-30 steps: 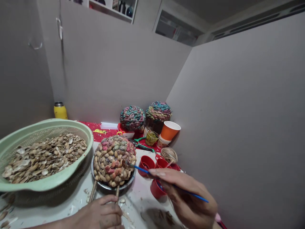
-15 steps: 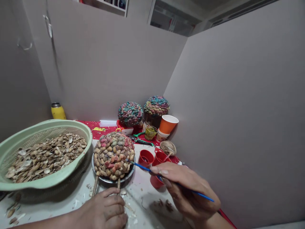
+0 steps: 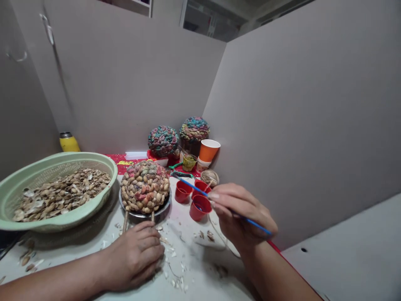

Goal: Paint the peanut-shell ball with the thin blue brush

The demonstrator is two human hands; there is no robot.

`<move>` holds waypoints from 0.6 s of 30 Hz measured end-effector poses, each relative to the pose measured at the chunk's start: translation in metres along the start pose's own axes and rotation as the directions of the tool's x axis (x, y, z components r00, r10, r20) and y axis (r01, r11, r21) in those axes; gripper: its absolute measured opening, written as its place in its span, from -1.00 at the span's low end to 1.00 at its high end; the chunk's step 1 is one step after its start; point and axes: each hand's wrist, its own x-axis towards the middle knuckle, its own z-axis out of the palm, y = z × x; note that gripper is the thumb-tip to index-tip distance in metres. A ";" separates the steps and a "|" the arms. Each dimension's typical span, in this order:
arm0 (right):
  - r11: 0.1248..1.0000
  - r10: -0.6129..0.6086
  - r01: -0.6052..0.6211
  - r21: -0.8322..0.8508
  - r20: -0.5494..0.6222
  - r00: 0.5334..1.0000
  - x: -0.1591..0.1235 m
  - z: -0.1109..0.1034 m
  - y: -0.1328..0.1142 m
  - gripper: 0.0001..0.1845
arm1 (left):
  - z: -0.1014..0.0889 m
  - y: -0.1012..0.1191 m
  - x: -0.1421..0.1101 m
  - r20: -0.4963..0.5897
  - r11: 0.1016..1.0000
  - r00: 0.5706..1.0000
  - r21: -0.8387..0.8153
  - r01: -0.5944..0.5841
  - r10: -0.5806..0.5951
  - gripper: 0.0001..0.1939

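"Brush (image 3: pixel 194 185) has come away from the knobbly dome (image 3: pixel 144 190) and crosses above the 3 red cups (image 3: pixel 199 212)."
"So painting looks paused?"
"I'd judge so; the dome sits in its metal bowl (image 3: pixel 161 213)."
"Hands?"
"Right hand (image 3: pixel 242 211) pinches the brush. Left hand (image 3: pixel 139 253) curls over 1 stick (image 3: pixel 153 216); whether it grips, I can't tell."

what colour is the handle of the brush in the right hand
Blue: the brush handle in the right hand shows best in the head view.

Rough, nubbly ball (image 3: pixel 145 189) — shiny metal bowl (image 3: pixel 163 210)
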 end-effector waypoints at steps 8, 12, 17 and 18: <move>0.991 0.107 -0.126 -0.055 -0.262 0.959 -0.052 0.012 0.033 -0.90 | 0.004 -0.002 0.001 -0.011 0.998 0.999 0.048 -0.030 0.031 -0.81; 0.992 0.097 -0.118 -0.047 -0.314 0.944 -0.060 0.010 0.037 -0.92 | 0.006 -0.002 0.001 -0.018 0.998 0.999 0.057 -0.033 0.034 -0.82; 0.995 0.069 -0.089 -0.042 -0.338 0.938 -0.059 0.005 0.036 -0.91 | 0.008 -0.001 0.002 -0.022 0.998 0.999 0.063 -0.027 0.028 -0.83; 0.995 0.072 -0.090 -0.039 -0.339 0.938 -0.059 0.005 0.037 -0.90 | 0.008 -0.001 0.003 -0.020 0.998 0.999 0.065 -0.024 0.026 -0.83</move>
